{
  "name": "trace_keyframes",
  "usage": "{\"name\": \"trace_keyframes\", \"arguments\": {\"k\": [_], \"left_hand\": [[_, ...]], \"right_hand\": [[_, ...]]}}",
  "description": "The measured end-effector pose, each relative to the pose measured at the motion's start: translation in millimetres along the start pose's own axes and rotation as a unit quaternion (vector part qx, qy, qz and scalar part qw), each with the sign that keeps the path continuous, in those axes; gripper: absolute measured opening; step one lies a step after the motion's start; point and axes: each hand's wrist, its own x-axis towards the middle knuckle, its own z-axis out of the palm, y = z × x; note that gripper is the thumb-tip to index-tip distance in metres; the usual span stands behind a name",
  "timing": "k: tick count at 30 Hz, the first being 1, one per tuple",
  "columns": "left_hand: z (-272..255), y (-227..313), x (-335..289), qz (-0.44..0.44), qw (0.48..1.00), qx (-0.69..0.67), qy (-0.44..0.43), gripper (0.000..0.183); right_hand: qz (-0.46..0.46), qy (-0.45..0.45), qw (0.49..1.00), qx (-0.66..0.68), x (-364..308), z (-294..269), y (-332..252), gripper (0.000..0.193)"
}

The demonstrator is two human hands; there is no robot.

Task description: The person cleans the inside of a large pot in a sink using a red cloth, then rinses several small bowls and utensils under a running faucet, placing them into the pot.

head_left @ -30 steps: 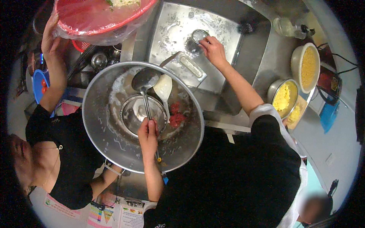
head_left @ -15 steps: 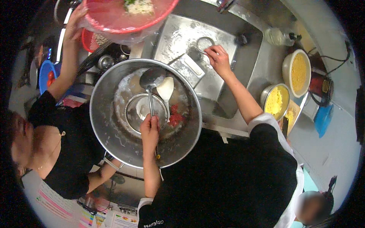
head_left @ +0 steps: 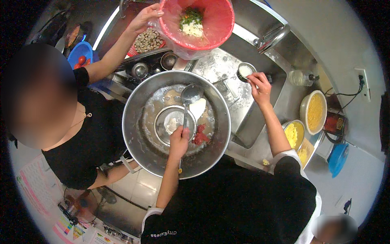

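My left hand [head_left: 178, 140] is closed around the handle of a metal ladle [head_left: 192, 94] inside a large steel pot [head_left: 136, 140]. Close to the ladle's bowl lies a white spatula [head_left: 197, 108], its lower part hidden. A steel bowl [head_left: 156, 132] with pale contents sits in the pot beneath the ladle handle. Beside it is a clump of red food [head_left: 200, 136], with cloudy liquid around them. Beyond the pot's right side, my right hand [head_left: 260, 87] pinches the rim of a small round cup [head_left: 245, 70] with white contents, above the sink.
At left, a co-worker's hand [head_left: 145, 18] holds a red plastic-wrapped basin [head_left: 227, 18] with chopped green and white food; another hand is at the pot's handle. A faucet [head_left: 276, 38] stands beyond the sink [head_left: 248, 136]. Bowls of yellow food [head_left: 315, 110] stand at right.
The view has shifted. The co-worker's red basin has moved right, above the sink side. My right hand's cup now shows its white contents. My left hand stays on the ladle.
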Motion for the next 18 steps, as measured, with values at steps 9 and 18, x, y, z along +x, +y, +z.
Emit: {"name": "trace_keyframes", "arguments": {"k": [9,18], "left_hand": [[-3,-3,-2,0.062,0.996,0.057,0.006,0.02],[-1,21,-5,0.096,0.99,0.084,0.06,0.019]], "right_hand": [[0.069,-0.089,0.991,0.075,181,18,-71,0.012],[0.311,-0.21,0.837,0.397,254,145,33,0.01]]}}
